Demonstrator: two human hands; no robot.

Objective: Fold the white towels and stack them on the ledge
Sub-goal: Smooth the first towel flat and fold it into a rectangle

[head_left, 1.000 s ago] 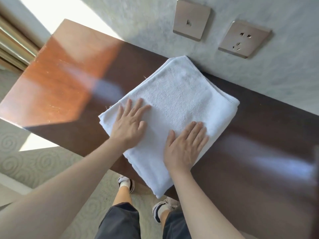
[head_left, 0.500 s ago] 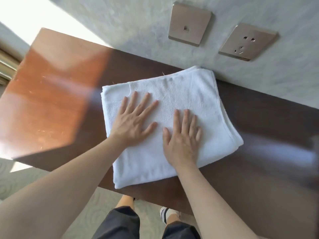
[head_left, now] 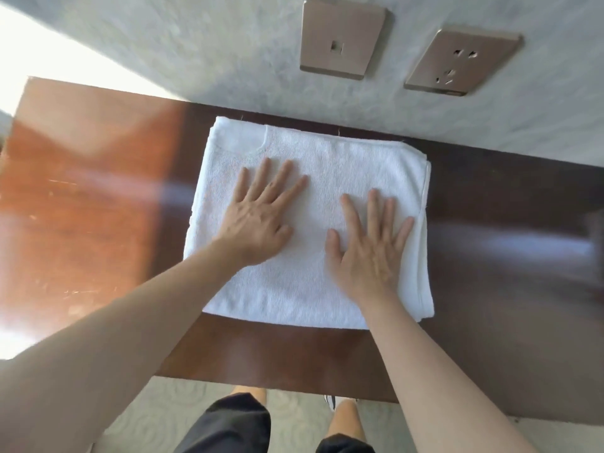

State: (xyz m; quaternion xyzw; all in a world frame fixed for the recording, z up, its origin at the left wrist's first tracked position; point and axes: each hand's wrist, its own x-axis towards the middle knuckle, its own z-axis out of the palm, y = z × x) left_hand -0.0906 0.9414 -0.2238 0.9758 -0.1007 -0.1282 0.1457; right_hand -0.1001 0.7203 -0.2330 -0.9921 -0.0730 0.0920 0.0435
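Folded white terry-cloth towel (head_left: 327, 165) lay flat on the dark polished wooden ledge (head_left: 490, 197), its far edge close against the pale textured wall (head_left: 196, 53) below two brushed-metal wall plates (head_left: 341, 40). The left hand (head_left: 258, 220) and the right hand (head_left: 369, 250) rested palm-down on its upper face, fingers spread and flat, gripping nothing; the two hands were near each other but not touching. The towel appeared soft, limp and light, several layers thick (layered edges showed along the right side), so it would likely sag and unfold if lifted by one corner. Judged best hold: both hands slid under opposite sides, or a pinch through all layers at the folded edges. The glossy ledge probably let the cloth slide easily under pressure. One top-layer hem near the far left corner sat slightly out of line.
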